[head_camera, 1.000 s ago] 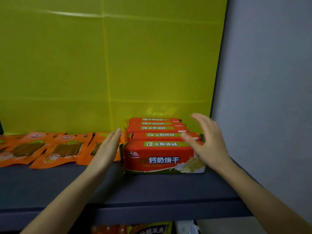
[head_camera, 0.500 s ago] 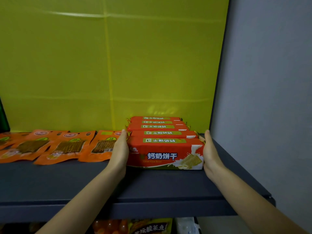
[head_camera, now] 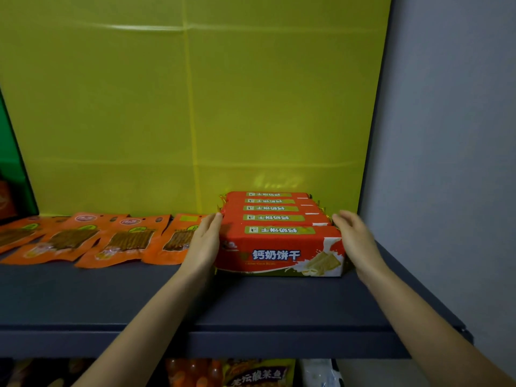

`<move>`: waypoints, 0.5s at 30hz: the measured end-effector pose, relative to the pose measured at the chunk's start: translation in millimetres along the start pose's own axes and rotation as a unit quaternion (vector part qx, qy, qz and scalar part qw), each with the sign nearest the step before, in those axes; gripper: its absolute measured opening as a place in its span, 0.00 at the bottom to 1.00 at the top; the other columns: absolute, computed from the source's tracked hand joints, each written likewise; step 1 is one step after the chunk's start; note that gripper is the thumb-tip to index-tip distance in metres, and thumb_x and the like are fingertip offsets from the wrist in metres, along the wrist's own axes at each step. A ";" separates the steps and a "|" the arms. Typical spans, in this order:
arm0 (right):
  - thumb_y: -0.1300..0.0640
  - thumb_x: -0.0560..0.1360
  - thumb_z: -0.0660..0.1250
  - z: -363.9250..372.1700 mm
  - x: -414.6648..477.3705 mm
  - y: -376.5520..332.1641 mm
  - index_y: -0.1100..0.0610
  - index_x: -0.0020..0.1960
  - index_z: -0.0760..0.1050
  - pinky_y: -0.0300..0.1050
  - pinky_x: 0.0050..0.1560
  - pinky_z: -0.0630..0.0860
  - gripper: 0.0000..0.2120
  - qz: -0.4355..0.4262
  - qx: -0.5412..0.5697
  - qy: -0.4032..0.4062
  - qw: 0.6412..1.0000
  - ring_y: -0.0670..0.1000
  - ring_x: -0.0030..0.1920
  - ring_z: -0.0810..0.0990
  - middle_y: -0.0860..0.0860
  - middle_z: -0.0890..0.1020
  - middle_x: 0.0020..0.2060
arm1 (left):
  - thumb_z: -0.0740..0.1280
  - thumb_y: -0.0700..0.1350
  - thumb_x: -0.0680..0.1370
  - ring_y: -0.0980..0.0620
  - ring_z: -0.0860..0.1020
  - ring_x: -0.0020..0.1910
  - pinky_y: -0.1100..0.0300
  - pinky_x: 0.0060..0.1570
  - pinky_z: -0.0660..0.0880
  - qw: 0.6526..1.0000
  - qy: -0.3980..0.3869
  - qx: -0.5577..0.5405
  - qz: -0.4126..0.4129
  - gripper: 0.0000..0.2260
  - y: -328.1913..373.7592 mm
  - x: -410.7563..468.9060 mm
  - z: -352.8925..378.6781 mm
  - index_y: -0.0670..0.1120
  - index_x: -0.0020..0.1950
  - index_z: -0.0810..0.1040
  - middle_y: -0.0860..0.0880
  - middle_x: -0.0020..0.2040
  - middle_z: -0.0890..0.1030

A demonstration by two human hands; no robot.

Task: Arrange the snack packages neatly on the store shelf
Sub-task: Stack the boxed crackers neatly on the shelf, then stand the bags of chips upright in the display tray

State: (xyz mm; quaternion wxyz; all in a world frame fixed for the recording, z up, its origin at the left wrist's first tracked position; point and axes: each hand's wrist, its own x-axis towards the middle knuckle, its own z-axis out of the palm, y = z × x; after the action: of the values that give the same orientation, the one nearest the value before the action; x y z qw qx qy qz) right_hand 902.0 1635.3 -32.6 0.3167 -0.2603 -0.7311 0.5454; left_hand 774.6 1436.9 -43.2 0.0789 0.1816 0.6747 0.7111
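Observation:
Several red biscuit packs [head_camera: 279, 247] stand in a row, front to back, on the dark grey shelf [head_camera: 251, 311] at the right. My left hand [head_camera: 203, 241] lies flat against the left ends of the row with straight fingers. On the opposite side, my right hand [head_camera: 357, 241] presses against the right ends, fingers nearly straight. To the left of the row, several orange snack pouches [head_camera: 125, 241] lie flat and overlapping.
A yellow-green back panel [head_camera: 195, 107] closes the shelf behind. A grey side wall [head_camera: 446, 163] stands close to the right of the packs. More snack packages [head_camera: 251, 372] show on the shelf below. A green panel [head_camera: 11, 169] is at far left.
One second ago both hands hovered apart from the packs. They closed in on the two ends of the row, and the row now looks squared up.

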 end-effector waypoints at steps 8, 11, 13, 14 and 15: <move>0.52 0.77 0.63 21.8 -22.5 -56.7 0.54 0.60 0.74 0.40 0.54 0.70 0.13 -0.310 -0.285 -0.027 0.906 0.46 0.54 0.74 0.47 0.77 0.55 | 0.60 0.52 0.79 0.45 0.77 0.53 0.54 0.44 0.71 0.810 0.129 0.522 0.235 0.12 17.2 -3.9 -62.2 0.46 0.55 0.77 0.47 0.52 0.81; 0.54 0.75 0.66 62.9 -35.0 -65.9 0.53 0.55 0.78 0.37 0.52 0.68 0.10 -0.359 -0.288 -0.105 0.882 0.46 0.52 0.77 0.47 0.80 0.52 | 0.60 0.51 0.79 0.43 0.78 0.51 0.56 0.39 0.68 0.749 0.163 0.590 0.252 0.12 24.3 -16.9 -92.4 0.46 0.53 0.78 0.46 0.50 0.81; 0.53 0.74 0.66 96.4 -43.0 -68.3 0.53 0.54 0.80 0.42 0.55 0.70 0.10 -0.386 -0.284 -0.150 0.865 0.50 0.54 0.79 0.49 0.82 0.51 | 0.60 0.52 0.79 0.43 0.79 0.50 0.56 0.37 0.67 0.734 0.185 0.607 0.242 0.12 24.4 -27.7 -119.8 0.46 0.51 0.78 0.47 0.48 0.82; 0.52 0.74 0.66 113.9 -48.1 -69.5 0.52 0.54 0.80 0.44 0.55 0.72 0.10 -0.396 -0.281 -0.172 0.857 0.50 0.54 0.79 0.49 0.82 0.51 | 0.60 0.52 0.79 0.43 0.79 0.49 0.56 0.35 0.66 0.732 0.192 0.609 0.236 0.12 23.5 -34.5 -134.9 0.46 0.50 0.78 0.48 0.47 0.82; 0.52 0.74 0.66 131.8 -54.0 -70.9 0.51 0.54 0.80 0.46 0.54 0.74 0.10 -0.402 -0.275 -0.194 0.852 0.50 0.53 0.79 0.48 0.82 0.51 | 0.60 0.52 0.78 0.43 0.79 0.48 0.57 0.34 0.65 0.728 0.201 0.613 0.233 0.12 22.5 -42.7 -150.4 0.46 0.49 0.78 0.49 0.47 0.82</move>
State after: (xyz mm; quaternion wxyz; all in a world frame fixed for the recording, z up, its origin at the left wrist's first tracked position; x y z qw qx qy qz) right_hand 837.0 1493.6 -0.9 0.2757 0.0908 -0.9385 0.1869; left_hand 762.0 1280.0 -31.0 -0.3545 0.1949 0.9005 0.1592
